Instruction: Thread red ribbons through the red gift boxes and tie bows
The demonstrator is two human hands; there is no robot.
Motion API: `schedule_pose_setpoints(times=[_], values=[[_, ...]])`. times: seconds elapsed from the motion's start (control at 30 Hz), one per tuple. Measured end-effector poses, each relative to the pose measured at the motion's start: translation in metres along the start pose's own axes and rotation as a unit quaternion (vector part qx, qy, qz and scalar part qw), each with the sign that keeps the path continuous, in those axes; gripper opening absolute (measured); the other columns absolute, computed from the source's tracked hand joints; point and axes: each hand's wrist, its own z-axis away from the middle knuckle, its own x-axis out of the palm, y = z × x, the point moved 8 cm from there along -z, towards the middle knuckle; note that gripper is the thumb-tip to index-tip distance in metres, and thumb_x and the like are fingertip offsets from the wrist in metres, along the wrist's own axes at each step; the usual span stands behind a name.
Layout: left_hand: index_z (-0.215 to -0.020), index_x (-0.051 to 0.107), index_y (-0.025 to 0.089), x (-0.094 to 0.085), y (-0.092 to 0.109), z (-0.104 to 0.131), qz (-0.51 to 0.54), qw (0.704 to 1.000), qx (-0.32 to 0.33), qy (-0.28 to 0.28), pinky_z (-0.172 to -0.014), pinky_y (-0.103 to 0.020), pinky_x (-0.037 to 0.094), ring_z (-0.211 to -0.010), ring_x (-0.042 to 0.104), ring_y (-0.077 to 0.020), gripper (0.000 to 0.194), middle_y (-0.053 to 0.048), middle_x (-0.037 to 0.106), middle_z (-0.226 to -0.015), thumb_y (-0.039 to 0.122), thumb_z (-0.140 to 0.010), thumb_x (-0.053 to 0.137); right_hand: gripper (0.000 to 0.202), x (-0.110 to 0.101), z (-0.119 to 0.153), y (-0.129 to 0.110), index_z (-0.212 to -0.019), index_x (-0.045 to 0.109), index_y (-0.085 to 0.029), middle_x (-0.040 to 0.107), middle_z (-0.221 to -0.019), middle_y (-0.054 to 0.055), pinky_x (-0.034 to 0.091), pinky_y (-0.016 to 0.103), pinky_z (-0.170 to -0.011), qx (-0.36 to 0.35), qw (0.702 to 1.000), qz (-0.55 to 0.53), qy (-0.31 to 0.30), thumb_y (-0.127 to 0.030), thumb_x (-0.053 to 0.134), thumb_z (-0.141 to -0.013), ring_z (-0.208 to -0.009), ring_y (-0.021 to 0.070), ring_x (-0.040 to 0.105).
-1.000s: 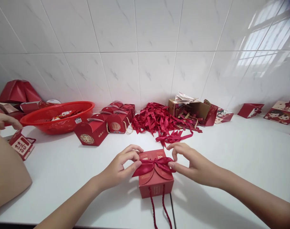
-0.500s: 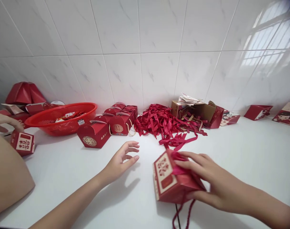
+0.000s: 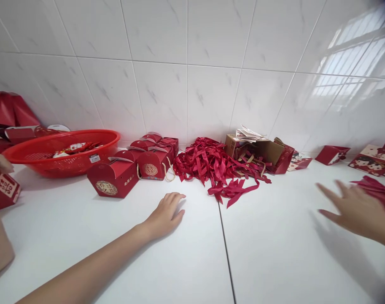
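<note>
In the head view my left hand (image 3: 165,214) rests low over the white table, thumb apart from the fingers, holding nothing. My right hand (image 3: 358,211) is at the far right with fingers spread, empty and a little blurred. Just beyond it, at the picture's edge, is a red gift box with a magenta ribbon (image 3: 373,190), mostly hidden by the hand and cut off by the frame. A loose pile of dark pink ribbons (image 3: 206,162) lies ahead of my left hand. Red gift boxes with gold print (image 3: 114,179) stand to its left.
A red plastic basket (image 3: 47,166) with wrapped items stands at left. Another person's hand (image 3: 1,160) touches a red box (image 3: 5,188) there. An open cardboard box (image 3: 268,154) lies against the tiled wall. Patterned boxes (image 3: 371,160) stand back right. A dark seam (image 3: 225,245) crosses the table.
My right hand has moved right and let go of the red gift box, which is now at the right edge. My left hand has barely moved, and the view has shifted slightly.
</note>
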Motion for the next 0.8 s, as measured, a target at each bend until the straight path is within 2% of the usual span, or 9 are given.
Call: schedule_pose_setpoints(times=[0.07, 0.1, 0.2, 0.27, 0.47, 0.53, 0.63, 0.7, 0.8], values=[[-0.121, 0.046, 0.021, 0.0, 0.001, 0.001, -0.012, 1.0, -0.001, -0.004, -0.102, -0.048, 0.036, -0.118, 0.042, -0.0277, 0.036, -0.011, 0.05, -0.122, 0.028, -0.086, 0.045, 0.049, 0.013, -0.013, -0.072, -0.129, 0.056, -0.02, 0.037, -0.142, 0.023, 0.033, 0.055, -0.097, -0.066, 0.989, 0.013, -0.13, -0.03, 0.055, -0.081, -0.131, 0.0428, 0.033], [-0.121, 0.046, 0.021, -0.001, 0.001, 0.002, -0.013, 1.0, -0.004, -0.006, -0.102, -0.048, 0.036, -0.118, 0.042, -0.0276, 0.036, -0.011, 0.049, -0.122, 0.028, -0.086, 0.045, 0.054, 0.017, -0.017, -0.112, -0.128, 0.056, -0.023, 0.04, -0.142, 0.02, 0.036, 0.052, -0.097, -0.108, 0.976, -0.005, -0.192, -0.022, 0.062, -0.074, -0.131, 0.0408, 0.034], [-0.122, 0.044, 0.021, -0.004, 0.0, 0.003, -0.006, 1.0, -0.01, -0.009, -0.103, -0.048, 0.035, -0.118, 0.041, -0.0268, 0.036, -0.012, 0.047, -0.124, 0.028, -0.086, 0.045, 0.059, 0.007, -0.03, -0.214, -0.119, 0.059, -0.035, 0.056, -0.129, 0.004, 0.047, 0.038, -0.084, -0.227, 0.927, -0.133, -0.266, -0.003, 0.052, -0.071, -0.111, 0.0262, 0.057], [-0.122, 0.044, 0.021, -0.006, 0.0, 0.003, -0.001, 1.0, -0.015, -0.011, -0.102, -0.047, 0.035, -0.119, 0.041, -0.0266, 0.036, -0.011, 0.046, -0.124, 0.028, -0.086, 0.045, 0.053, 0.002, -0.041, -0.245, -0.108, 0.065, -0.033, 0.062, -0.117, 0.002, 0.047, 0.031, -0.076, -0.246, 0.915, -0.175, -0.268, 0.001, 0.05, -0.069, -0.1, 0.0221, 0.061], [-0.12, 0.045, 0.026, -0.006, -0.008, 0.003, -0.01, 0.999, -0.049, 0.009, -0.102, -0.051, 0.034, -0.121, 0.039, -0.0278, 0.036, -0.009, 0.043, -0.127, 0.027, -0.084, 0.049, 0.016, 0.037, -0.054, -0.25, -0.064, 0.066, -0.017, 0.064, -0.071, 0.005, 0.035, 0.025, -0.054, -0.175, 0.916, -0.147, -0.331, -0.002, 0.059, -0.061, -0.068, 0.0202, 0.06], [-0.121, 0.043, 0.026, -0.014, -0.018, 0.001, -0.009, 0.995, -0.075, 0.068, -0.103, -0.049, 0.034, -0.125, 0.035, -0.0276, 0.039, -0.009, 0.037, -0.132, 0.027, -0.082, 0.051, 0.016, 0.045, -0.054, -0.25, -0.059, 0.064, -0.016, 0.063, -0.065, 0.005, 0.032, 0.024, -0.051, -0.174, 0.911, -0.154, -0.34, -0.002, 0.057, -0.061, -0.062, 0.018, 0.058], [-0.126, 0.035, 0.023, -0.038, -0.041, -0.001, -0.004, 0.97, -0.123, 0.212, -0.103, -0.044, 0.037, -0.129, 0.031, -0.0266, 0.051, -0.011, 0.029, -0.134, 0.028, -0.08, 0.055, 0.022, 0.049, -0.054, -0.25, -0.069, 0.066, -0.017, 0.067, -0.077, 0.005, 0.035, 0.024, -0.054, -0.172, 0.906, -0.176, -0.343, -0.001, 0.055, -0.06, -0.068, 0.0179, 0.06], [-0.129, 0.028, 0.021, -0.053, -0.062, -0.002, 0.013, 0.934, -0.194, 0.299, -0.102, -0.044, 0.038, -0.129, 0.032, -0.0279, 0.063, -0.014, 0.027, -0.135, 0.031, -0.076, 0.061, 0.026, 0.052, -0.053, -0.251, -0.071, 0.068, -0.017, 0.068, -0.079, 0.005, 0.037, 0.023, -0.055, -0.174, 0.898, -0.189, -0.357, 0.001, 0.054, -0.058, -0.069, 0.0177, 0.06], [-0.13, 0.023, 0.017, -0.063, -0.094, -0.006, 0.046, 0.878, -0.31, 0.36, -0.103, -0.046, 0.036, -0.129, 0.035, -0.0315, 0.077, -0.019, 0.024, -0.136, 0.039, -0.071, 0.067, 0.025, 0.059, -0.05, -0.257, -0.064, 0.068, -0.016, 0.068, -0.068, 0.005, 0.038, 0.023, -0.052, -0.183, 0.879, -0.195, -0.395, 0.002, 0.053, -0.057, -0.062, 0.0169, 0.06]])
